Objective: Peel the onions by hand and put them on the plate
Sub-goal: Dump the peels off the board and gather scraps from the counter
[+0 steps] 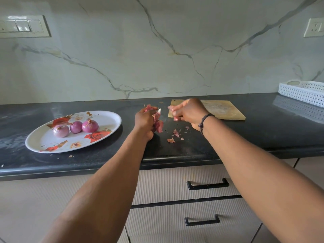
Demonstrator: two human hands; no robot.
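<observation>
Peeling our fourth onion (154, 118), gripped in our left hand (144, 120).
Our right hand (187, 113) pinches skin (175, 118); we should pull off whole layers.

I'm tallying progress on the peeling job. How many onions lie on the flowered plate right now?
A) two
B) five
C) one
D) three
D: three onions sit side by side on the plate, while the left hand grips another onion with loose skins over the counter and the right hand pinches a scrap of skin.
</observation>
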